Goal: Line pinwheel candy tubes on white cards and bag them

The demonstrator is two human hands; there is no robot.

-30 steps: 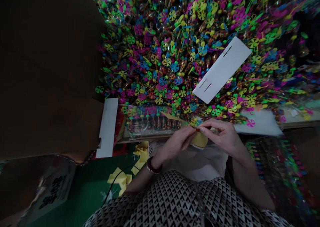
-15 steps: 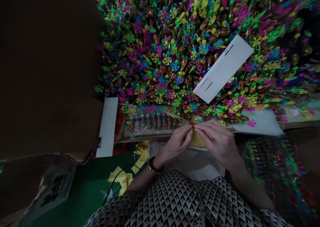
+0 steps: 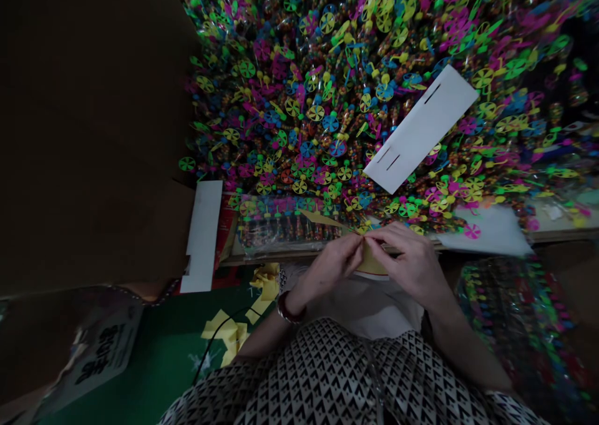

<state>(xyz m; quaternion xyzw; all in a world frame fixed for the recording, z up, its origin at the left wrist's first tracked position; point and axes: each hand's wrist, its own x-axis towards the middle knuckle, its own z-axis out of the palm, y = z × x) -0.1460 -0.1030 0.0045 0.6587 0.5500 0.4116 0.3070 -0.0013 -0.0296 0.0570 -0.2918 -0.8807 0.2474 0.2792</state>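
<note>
In the head view, my left hand (image 3: 337, 263) and my right hand (image 3: 403, 254) meet at the table's front edge, over my lap. Both pinch a thin yellow sheet (image 3: 373, 264), fingertips nearly touching at its upper edge. A pointed strip of the sheet (image 3: 322, 218) sticks out to the upper left, past my left fingers. Some reddish edging shows along the sheet, but the detail between my fingertips is too small to make out. Just behind lies a clear bag (image 3: 281, 228) with a row of small candy-filled toys.
Many candy-filled toys with coloured fans (image 3: 304, 113) cover the table. A white card (image 3: 421, 128) lies on them; another (image 3: 203, 238) stands left, beside a big brown box (image 3: 93, 131). Yellow scraps (image 3: 227, 334) lie on the green floor. Bagged toys (image 3: 519, 325) are at right.
The pointed strip of the yellow sheet extends further left and looks wider. The red part at my fingertips is less visible. My hands have barely shifted, and the view has moved slightly.
</note>
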